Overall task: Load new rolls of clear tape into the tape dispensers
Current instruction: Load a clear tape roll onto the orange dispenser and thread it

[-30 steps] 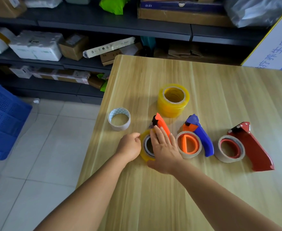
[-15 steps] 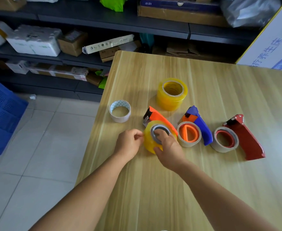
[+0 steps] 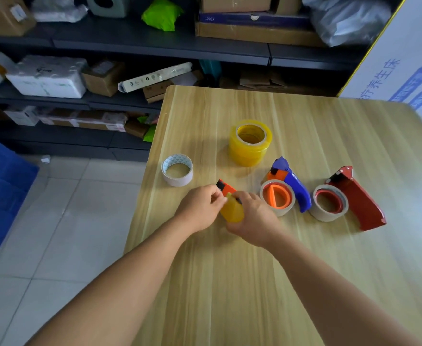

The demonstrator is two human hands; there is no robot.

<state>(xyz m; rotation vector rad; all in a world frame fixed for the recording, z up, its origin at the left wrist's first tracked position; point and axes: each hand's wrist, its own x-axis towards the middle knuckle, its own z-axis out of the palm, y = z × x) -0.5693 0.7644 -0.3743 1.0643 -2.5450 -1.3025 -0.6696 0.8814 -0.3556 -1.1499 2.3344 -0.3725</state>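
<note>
Tipping the yellow tape roll (image 3: 232,211) up onto its edge was what had just happened: half a second before it lay flat on the orange dispenser (image 3: 226,188) with its grey core facing me, and now I saw only its curved side, standing between my two hands near the left front of the counter (image 3: 305,113). My right hand (image 3: 253,217) had curled over the top and right face of the roll, its grip closed on it. My left hand (image 3: 200,208) pinched at the roll's upper left edge, fingers bent tight; whether it held the loose tape end or only the rim I could not tell. The dispenser's black tip poked out just behind my knuckles.

I judged this meant the roll was seated and I was hunting for the free end to thread it. The blue dispenser (image 3: 293,186) and the red dispenser (image 3: 354,198) each carried only a bare core, and the stack of fresh rolls (image 3: 250,143) stood behind them, so two loads remained.
</note>
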